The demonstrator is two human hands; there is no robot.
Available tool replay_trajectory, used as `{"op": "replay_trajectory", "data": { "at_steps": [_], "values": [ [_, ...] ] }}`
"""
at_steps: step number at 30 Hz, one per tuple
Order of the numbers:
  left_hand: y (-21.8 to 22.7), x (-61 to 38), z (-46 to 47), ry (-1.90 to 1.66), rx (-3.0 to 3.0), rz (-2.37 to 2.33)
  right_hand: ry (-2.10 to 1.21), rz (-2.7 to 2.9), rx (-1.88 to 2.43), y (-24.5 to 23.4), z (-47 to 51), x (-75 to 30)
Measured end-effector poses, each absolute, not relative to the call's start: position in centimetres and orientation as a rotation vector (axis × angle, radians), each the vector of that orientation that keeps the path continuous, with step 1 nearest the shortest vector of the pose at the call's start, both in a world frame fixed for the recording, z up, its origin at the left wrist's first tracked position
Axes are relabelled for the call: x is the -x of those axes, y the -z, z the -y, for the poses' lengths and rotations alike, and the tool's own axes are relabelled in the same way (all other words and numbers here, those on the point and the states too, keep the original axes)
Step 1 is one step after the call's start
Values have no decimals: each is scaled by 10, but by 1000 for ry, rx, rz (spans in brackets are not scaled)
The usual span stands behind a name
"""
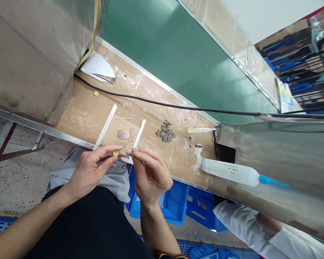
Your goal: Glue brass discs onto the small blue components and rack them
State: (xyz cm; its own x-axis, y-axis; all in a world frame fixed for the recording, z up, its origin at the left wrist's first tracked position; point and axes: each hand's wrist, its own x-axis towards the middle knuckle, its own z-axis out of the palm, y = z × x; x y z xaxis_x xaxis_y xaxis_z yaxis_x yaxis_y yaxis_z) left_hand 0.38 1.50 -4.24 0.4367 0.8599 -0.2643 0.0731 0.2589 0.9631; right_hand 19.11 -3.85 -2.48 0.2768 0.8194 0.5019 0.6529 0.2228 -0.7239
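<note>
My left hand [93, 165] is closed, its thumb and fingers around a small round yellow disc [115, 153]. Across from it, my right hand [152, 172] pinches a tiny blue-and-metal part [128, 154] between thumb and fingertips. That part lies between the two hands, close to the left fingertips; whether the left hand touches it I cannot tell. Both hands hover over the bench's front edge. Behind them, a small clear lump [124, 134] sits among scattered tiny bits on a board between two white strips. To the right lies a pile of similar blue-and-metal parts [166, 131].
A white squeeze bottle [232, 172] with a blue nozzle lies at right, near a pale flat stick [201, 130]. A black cable [151, 102] crosses the bench. Another yellow disc [96, 93] rests at left. Blue bins [175, 203] stand below; a person's white sleeve [240, 219] shows.
</note>
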Motion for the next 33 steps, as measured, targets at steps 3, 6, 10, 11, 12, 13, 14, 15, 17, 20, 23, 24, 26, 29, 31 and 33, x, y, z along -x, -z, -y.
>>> {"op": "replay_trajectory", "data": {
  "at_steps": [3,6,10,11,12,13,14,15,17,20,23,24,26,29,31,33],
  "values": [
    [41,-5,-14,-729,-1183,-1016,-251,1405,1482,25,39,-188],
    [40,-7,-14,-783,-1191,-1042,-278,1407,1472,25,40,-184],
    [37,-8,-13,-800,-1197,-1079,-230,1441,1459,27,42,-179],
    [36,-9,-13,-803,-1195,-1089,-219,1455,1451,27,43,-178],
    [36,-9,-13,-805,-1195,-1098,-217,1469,1441,28,43,-177],
    [35,-9,-12,-805,-1199,-1105,-221,1481,1430,28,44,-177],
    [35,-9,-12,-808,-1210,-1106,-227,1490,1421,28,44,-177],
    [34,-9,-11,-814,-1224,-1102,-234,1497,1415,28,44,-177],
    [34,-9,-11,-831,-1262,-1090,-238,1511,1407,28,45,-177],
    [34,-9,-10,-873,-1336,-1073,-235,1532,1390,27,45,-177],
    [36,-9,-9,-908,-1406,-1077,-241,1536,1362,27,44,-177],
    [36,-9,-8,-915,-1425,-1078,-243,1536,1355,27,44,-177],
    [37,-9,-8,-928,-1446,-1078,-250,1541,1347,27,44,-177],
    [36,-8,-7,-939,-1457,-1073,-255,1547,1345,27,45,-176],
    [35,-8,-7,-944,-1463,-1082,-251,1548,1350,27,45,-176],
    [34,-8,-7,-948,-1472,-1084,-244,1548,1357,26,45,-176]
  ]
}}
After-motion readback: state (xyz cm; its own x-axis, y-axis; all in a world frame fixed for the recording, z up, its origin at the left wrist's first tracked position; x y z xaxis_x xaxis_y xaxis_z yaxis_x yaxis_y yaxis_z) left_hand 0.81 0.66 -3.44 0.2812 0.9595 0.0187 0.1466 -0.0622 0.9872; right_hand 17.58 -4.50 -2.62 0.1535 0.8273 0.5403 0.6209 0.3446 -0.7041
